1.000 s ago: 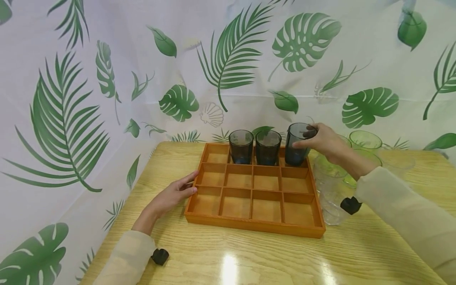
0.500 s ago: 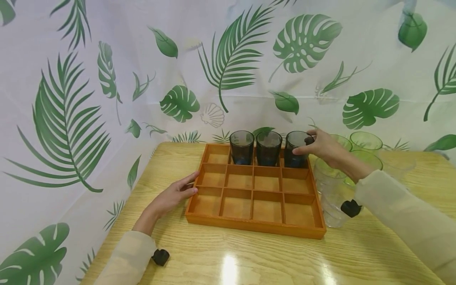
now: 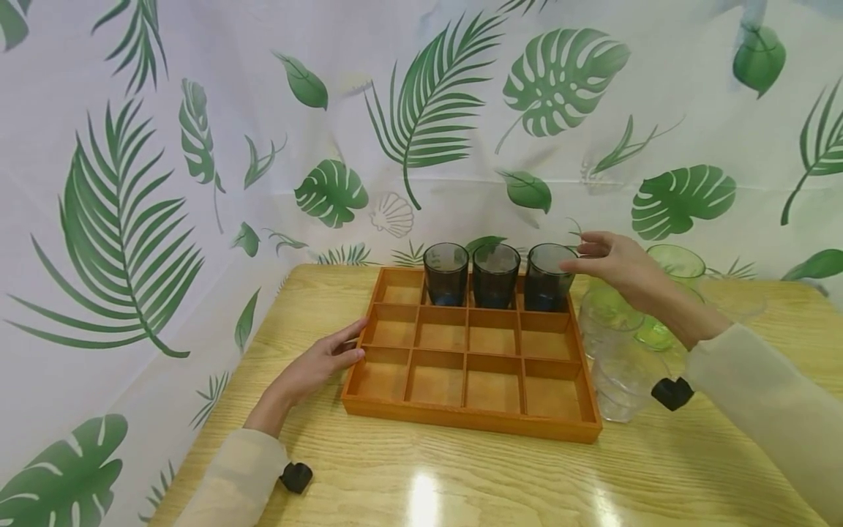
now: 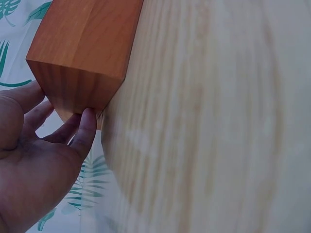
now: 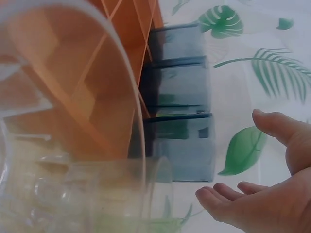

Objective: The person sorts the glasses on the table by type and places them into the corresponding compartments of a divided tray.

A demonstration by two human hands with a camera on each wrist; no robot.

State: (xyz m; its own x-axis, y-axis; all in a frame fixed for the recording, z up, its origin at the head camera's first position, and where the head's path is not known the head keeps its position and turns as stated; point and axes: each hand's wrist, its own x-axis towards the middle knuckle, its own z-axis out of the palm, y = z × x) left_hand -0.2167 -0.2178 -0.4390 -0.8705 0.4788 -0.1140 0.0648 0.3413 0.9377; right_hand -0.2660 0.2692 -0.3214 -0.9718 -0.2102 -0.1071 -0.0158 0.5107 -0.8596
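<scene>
The right hand (image 3: pixel 619 265) is spread in the air, thumb and fingers apart, near the rim of the rightmost dark glass (image 3: pixel 546 284); the right wrist view shows a gap between them. The left hand (image 3: pixel 311 367) lays rather straight fingers against the left edge of the wooden tray (image 3: pixel 470 422). In its back row, 3 dark glasses (image 3: pixel 495 284) stand upright, in compartments 2, 3 and 4 from the left. Along its right edge the room is narrow, because clear glasses (image 3: pixel 617 395) and green glasses (image 3: pixel 678 262) stand there. Wider room of the table (image 3: pixel 369 476) lies before the tray's front edge.
</scene>
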